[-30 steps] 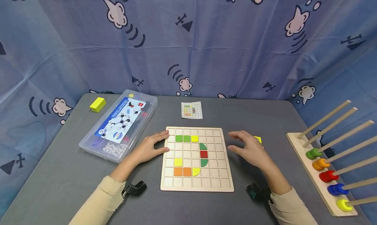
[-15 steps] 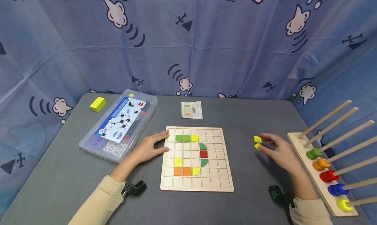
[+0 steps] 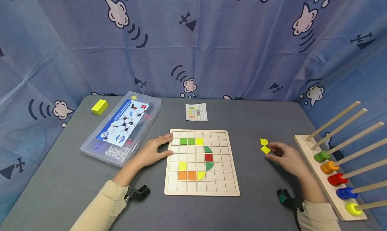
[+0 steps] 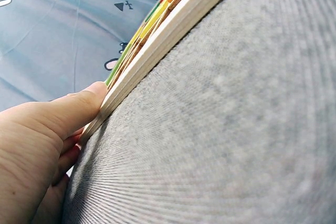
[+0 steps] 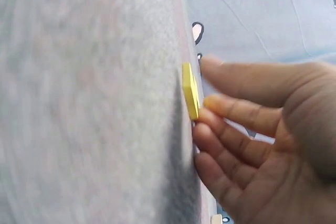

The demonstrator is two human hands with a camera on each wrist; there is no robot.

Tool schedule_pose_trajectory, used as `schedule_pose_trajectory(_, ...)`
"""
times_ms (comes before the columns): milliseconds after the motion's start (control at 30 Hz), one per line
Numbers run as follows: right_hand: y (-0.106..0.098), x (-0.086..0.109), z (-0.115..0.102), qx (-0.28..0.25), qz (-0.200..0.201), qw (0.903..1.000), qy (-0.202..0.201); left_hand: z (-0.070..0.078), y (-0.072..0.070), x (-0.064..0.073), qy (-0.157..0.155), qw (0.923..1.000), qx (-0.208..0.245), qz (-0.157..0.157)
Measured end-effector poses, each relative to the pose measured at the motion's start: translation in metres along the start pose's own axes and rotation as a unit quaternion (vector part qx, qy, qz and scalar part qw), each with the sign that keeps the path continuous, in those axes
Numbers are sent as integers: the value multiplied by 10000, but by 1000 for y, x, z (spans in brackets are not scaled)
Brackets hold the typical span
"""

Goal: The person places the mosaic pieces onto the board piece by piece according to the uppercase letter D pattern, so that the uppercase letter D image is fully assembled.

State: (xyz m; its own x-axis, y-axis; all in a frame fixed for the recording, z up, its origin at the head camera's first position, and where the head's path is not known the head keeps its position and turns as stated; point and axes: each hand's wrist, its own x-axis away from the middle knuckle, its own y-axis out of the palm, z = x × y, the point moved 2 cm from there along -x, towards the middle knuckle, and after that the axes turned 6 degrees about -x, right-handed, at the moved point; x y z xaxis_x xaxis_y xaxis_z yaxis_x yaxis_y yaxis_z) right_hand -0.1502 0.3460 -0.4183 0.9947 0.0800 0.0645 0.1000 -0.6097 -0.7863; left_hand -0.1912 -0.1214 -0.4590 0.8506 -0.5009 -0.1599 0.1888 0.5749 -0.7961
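Observation:
A square wooden grid board (image 3: 222,187) lies on the table, bearing green, yellow, red and orange tiles, some of them quarter-round. My left hand (image 3: 154,152) rests against its left side, with fingertips and thumb touching the edge. In the left wrist view the thumb (image 4: 84,106) meets the edge of the board (image 4: 152,51). To the right of the board lie two yellow square tiles, a far one (image 3: 264,141) and a near one (image 3: 265,149). My right hand (image 3: 285,157) is at the near tile; in the right wrist view the fingertips reach the yellow tile (image 5: 189,90) and the thumb stands apart.
Behind the board lies a small printed pattern card (image 3: 196,112). A clear plastic case (image 3: 121,130) stands to the left, with a yellow block (image 3: 99,107) beyond it. On the right is a wooden peg rack (image 3: 329,180) with coloured rings and long slanting pegs.
My right hand has moved right, from beside the board to the yellow tiles. The near tile was tilted half a second ago and now looks flatter. The left hand stays put.

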Motion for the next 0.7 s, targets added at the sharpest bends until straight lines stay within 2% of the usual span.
schedule_pose_trajectory(400,10,0,4,477,537,9973,-149,1,-1,0,-11,10000,-18,-60)
schedule_pose_trajectory(700,12,-2,3,488,589,9970,-111,2,-1,0,-47,10000,-26,-59)
